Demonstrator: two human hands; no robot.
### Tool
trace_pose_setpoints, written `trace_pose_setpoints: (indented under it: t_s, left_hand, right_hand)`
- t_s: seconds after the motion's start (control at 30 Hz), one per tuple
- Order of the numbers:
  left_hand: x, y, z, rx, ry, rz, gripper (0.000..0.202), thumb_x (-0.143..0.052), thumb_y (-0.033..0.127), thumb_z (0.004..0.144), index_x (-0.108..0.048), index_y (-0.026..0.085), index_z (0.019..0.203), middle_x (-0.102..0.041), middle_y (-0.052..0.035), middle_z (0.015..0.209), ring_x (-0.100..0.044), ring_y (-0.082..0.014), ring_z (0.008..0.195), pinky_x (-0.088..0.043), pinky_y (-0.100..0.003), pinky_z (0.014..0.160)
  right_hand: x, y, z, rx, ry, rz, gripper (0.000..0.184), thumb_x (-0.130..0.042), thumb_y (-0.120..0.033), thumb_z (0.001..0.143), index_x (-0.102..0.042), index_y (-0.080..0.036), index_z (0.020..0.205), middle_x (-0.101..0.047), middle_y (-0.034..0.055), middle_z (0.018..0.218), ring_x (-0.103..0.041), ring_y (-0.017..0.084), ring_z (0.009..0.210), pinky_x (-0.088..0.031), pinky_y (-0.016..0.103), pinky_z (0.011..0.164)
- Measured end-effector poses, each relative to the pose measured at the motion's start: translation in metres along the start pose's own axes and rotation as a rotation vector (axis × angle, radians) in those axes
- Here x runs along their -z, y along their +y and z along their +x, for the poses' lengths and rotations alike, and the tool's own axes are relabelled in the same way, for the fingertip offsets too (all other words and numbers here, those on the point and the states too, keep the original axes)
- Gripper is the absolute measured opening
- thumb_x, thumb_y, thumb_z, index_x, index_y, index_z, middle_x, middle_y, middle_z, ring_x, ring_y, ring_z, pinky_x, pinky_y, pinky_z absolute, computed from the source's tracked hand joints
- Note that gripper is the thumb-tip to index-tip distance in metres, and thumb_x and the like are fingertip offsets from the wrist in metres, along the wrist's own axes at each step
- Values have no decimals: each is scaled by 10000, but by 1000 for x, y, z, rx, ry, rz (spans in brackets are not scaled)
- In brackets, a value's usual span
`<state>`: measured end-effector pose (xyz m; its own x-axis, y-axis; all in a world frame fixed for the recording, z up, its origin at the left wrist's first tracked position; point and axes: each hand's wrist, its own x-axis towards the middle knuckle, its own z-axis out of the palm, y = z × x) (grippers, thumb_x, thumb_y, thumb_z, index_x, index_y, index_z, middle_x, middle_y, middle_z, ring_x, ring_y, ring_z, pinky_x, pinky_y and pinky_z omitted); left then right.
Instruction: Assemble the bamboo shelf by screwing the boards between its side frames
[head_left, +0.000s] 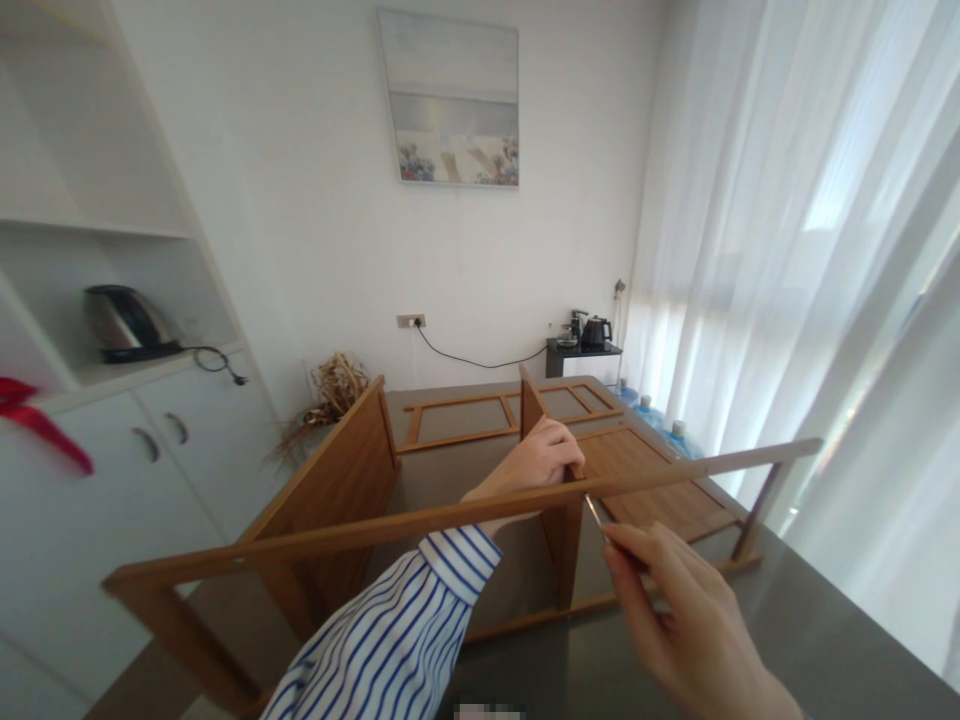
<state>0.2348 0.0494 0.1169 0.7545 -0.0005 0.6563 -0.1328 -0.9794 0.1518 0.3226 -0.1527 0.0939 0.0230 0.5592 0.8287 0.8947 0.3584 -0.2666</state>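
A wooden furniture frame (pixel 450 513) stands on edge across the grey table, its long rail running left to right in front of me. My left hand (pixel 536 460) reaches over that rail, with fingers closed on the top edge of an upright middle panel (pixel 551 525). In front of the rail, my right hand (pixel 679 600) pinches a thin metal tool (pixel 594 510). Its tip meets the rail where the middle panel joins it. My fingers cover the tool's other end, so its exact kind is not visible. A wooden side panel (pixel 330 490) stands at left.
An open wooden frame (pixel 465 418) and a slatted wooden panel (pixel 652 475) lie on the table (pixel 847 620). White cabinets (pixel 172 470) with a kettle (pixel 131 322) stand left. Water bottles (pixel 679 435) line the curtain side. Dried plants (pixel 337 390) sit behind the table.
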Motion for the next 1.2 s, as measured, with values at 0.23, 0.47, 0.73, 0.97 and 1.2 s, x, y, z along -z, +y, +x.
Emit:
trace_pose_setpoints:
  t_s: [0.23,0.47,0.73,0.97,1.2]
  left_hand:
    - [0,-1,-1,8,-15,10,371,-326,256,967,-598,168,731,-570,-57,828,-478,-157,879,-392,-296,870]
    - [-3,-3,-1,-16,23,-18,358,-343,250,965,-590,166,720,-563,-47,813,-477,-152,871,-384,-286,861]
    - [-3,-4,-1,-15,8,-5,320,-367,207,947,-591,169,723,-566,-45,813,-481,-149,868,-389,-280,858]
    - [-3,-5,-1,-1,-4,15,333,-348,189,944,-597,173,723,-573,-52,824,-486,-154,879,-390,-292,877]
    - [-2,-3,-1,-13,7,-1,325,-360,206,949,-592,168,724,-568,-49,816,-482,-153,870,-391,-287,858]
  right_hand:
    - [-2,2,-6,-446,6,373,174,-565,-310,878,-640,-202,992,-712,42,794,-689,151,718,-556,208,621]
    - [1,7,-5,-613,-19,546,240,-627,-391,833,-681,-173,920,-735,71,809,-698,178,681,-572,242,576]
    - [37,20,2,360,-175,-338,275,-517,-169,900,-631,-185,1149,-678,116,1048,-640,236,937,-519,355,762]
    - [42,6,9,465,-169,-500,266,-444,-157,921,-628,-135,1113,-683,129,919,-630,233,815,-498,365,694]
    - [21,6,0,179,-127,-240,257,-489,-185,914,-591,-142,1145,-695,102,912,-655,188,769,-535,295,681]
